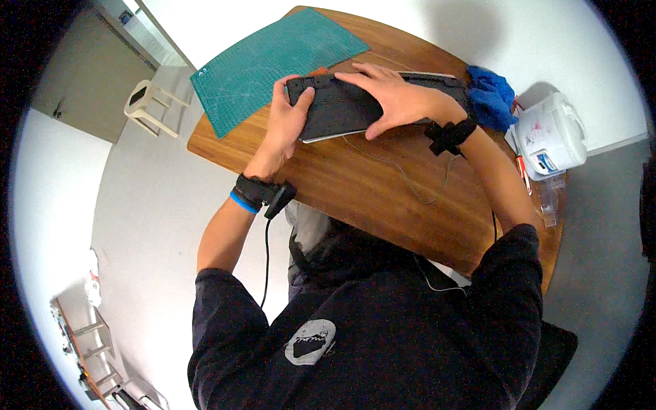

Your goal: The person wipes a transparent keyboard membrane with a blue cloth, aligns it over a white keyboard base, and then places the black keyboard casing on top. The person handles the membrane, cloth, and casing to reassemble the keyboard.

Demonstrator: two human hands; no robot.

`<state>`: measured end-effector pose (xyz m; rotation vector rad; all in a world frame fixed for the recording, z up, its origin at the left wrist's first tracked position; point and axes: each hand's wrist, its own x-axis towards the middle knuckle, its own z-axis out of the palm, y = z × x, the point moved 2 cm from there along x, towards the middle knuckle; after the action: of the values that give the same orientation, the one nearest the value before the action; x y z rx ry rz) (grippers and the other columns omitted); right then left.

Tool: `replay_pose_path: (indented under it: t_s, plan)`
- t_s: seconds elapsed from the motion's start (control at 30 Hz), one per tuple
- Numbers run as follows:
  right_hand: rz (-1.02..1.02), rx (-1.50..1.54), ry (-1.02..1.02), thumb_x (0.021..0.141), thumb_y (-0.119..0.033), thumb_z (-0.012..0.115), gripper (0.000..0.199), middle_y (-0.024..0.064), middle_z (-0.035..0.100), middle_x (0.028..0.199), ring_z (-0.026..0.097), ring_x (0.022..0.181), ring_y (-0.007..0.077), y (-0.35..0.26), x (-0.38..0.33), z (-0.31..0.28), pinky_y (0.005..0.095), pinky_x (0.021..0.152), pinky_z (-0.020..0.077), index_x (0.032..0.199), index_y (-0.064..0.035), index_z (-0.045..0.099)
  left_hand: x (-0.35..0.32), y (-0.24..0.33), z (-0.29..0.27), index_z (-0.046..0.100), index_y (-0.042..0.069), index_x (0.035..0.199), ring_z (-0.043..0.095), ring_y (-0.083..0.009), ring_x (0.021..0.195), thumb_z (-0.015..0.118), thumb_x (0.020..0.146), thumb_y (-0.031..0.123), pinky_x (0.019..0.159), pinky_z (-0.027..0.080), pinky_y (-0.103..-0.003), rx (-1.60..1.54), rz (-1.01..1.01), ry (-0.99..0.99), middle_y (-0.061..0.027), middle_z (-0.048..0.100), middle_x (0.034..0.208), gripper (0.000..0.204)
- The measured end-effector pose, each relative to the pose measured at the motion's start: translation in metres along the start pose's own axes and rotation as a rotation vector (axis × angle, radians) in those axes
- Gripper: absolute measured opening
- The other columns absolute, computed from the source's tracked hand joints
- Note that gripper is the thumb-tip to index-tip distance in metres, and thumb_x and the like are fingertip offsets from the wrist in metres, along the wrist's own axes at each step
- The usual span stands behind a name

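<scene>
A long, flat black keyboard (342, 109), seemingly underside up with a pale rim, is tilted above the far part of the wooden table. Its left end is in my left hand (288, 116), thumb on the upper face and fingers curled round the edge. My right hand (403, 99) spans its middle with fingers spread, the thumb at the near edge and the fingertips by the far edge. Part of the keyboard is hidden under that hand. A small orange thing (318, 71) shows just behind it.
A green cutting mat (273, 61) covers the table's far left. Blue cloth (492, 96), a white rice cooker (552, 133) and a red-handled tool (523, 174) are on the right. A thin cable (410, 188) loops over the wooden table (355, 195). A stool (147, 102) stands left.
</scene>
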<state>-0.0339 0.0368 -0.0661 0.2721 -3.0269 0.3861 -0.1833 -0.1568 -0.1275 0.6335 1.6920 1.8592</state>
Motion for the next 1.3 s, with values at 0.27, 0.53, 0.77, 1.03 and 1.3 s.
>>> replay_pose_path:
  t_s: [0.27,0.53,0.77,1.03,1.3]
  plan:
    - [0.063,0.006,-0.222,0.067,-0.045,0.092,0.116,0.0295,0.042,0.153,0.042,0.139,0.0539,-0.006,0.002,0.01,0.0566,0.118,0.0378,0.163,-0.0266,0.03,-0.008,-0.019,-0.007,0.048,0.01,0.139,0.064,-0.0182,0.108,0.065,0.103,0.021,0.089,0.056,-0.032,-0.042,-0.212,-0.047,-0.0079,0.061,0.122,0.041]
    - [0.019,-0.021,-0.215,0.067,-0.044,0.092,0.11,0.031,0.043,0.15,0.047,0.135,0.0532,-0.001,0.0,0.005,0.0555,0.115,0.0413,0.16,-0.0227,0.037,0.004,-0.036,-0.018,0.038,0.012,0.143,0.068,-0.019,0.103,0.068,0.1,0.026,0.08,0.063,-0.037,-0.205,-0.322,-0.177,-0.0104,0.059,0.124,0.055]
    - [0.052,0.033,-0.183,0.066,-0.042,0.091,0.11,0.0285,0.044,0.149,0.048,0.135,0.0502,0.024,-0.023,-0.019,0.0528,0.115,0.0409,0.16,-0.0215,0.037,0.001,-0.007,-0.011,0.039,0.013,0.146,0.068,-0.0121,0.098,0.058,0.105,0.048,0.07,0.059,-0.028,-0.009,-0.394,-0.24,-0.0057,0.062,0.122,0.057]
    - [0.052,0.113,-0.107,0.069,-0.041,0.09,0.106,0.0284,0.045,0.149,0.047,0.136,0.0487,0.041,-0.033,-0.028,0.0502,0.117,0.0394,0.16,-0.0195,0.039,0.029,-0.037,-0.028,0.058,0.009,0.133,0.062,-0.0131,0.081,0.057,0.107,0.04,0.069,0.053,-0.03,0.471,-0.083,-0.197,-0.0096,0.068,0.101,0.04]
    - [0.021,0.103,-0.159,0.067,-0.039,0.092,0.11,0.0292,0.044,0.15,0.047,0.137,0.0493,0.045,-0.029,-0.012,0.0497,0.116,0.0404,0.161,-0.0189,0.037,0.04,-0.042,-0.028,0.057,0.01,0.139,0.06,-0.0101,0.096,0.054,0.11,0.02,0.079,0.053,-0.027,0.585,0.1,-0.354,-0.005,0.068,0.117,0.031]
